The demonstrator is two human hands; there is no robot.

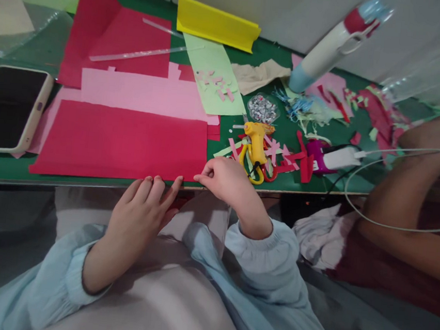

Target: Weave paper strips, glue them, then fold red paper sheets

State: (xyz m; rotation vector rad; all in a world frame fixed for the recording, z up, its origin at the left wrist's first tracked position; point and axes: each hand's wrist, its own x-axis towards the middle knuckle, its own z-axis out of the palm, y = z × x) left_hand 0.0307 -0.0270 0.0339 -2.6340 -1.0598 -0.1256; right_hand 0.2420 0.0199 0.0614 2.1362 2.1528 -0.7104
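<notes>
A folded sheet of red paper [124,143] lies along the near edge of the green table. My left hand [141,214] rests its outstretched fingertips on the near edge of this paper, with the thumb apart below. At the paper's near right corner, my right hand [226,181] has thumb and forefinger pinched together on the edge. Just beyond the right hand are a yellow glue gun [257,140] and yellow-handled scissors [257,176], among pink, red and green paper strips. Pink paper [137,92] lies partly under the red sheet.
A phone [9,108] lies at left. Behind are a yellow folded strip [218,23], light green paper [203,54] with small pink pieces, a dish of silvery bits [263,108] and a bottle [332,46]. At right, another person's arm [406,172] is beside a white cable [374,221].
</notes>
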